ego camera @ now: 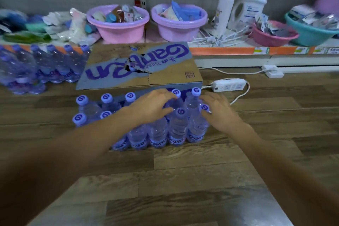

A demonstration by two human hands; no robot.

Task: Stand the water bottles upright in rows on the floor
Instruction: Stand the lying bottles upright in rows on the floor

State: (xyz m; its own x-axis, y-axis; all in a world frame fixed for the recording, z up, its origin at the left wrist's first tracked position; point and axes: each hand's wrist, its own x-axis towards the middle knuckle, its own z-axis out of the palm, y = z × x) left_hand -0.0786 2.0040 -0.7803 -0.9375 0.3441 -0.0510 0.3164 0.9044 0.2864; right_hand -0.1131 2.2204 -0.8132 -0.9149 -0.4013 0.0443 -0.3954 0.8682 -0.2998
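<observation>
Several clear water bottles [178, 126] with purple caps and purple labels stand upright in two rows on the wooden floor, in front of a cardboard box [141, 66]. My left hand [153, 105] rests over the bottle tops in the middle of the rows, fingers spread and relaxed, touching a back-row bottle. My right hand [219, 110] lies against the right end of the rows, fingers straight, its fingertips on the cap of the front right bottle [198, 128]. My left forearm hides part of the front row.
A shrink-wrapped pack of the same bottles [42, 64] lies at the left by the shelf. A white power strip [229, 84] and its cable lie right of the box. The low shelf behind holds pink basins [117, 29], a teal basin [310, 33] and a detergent jug [250, 5].
</observation>
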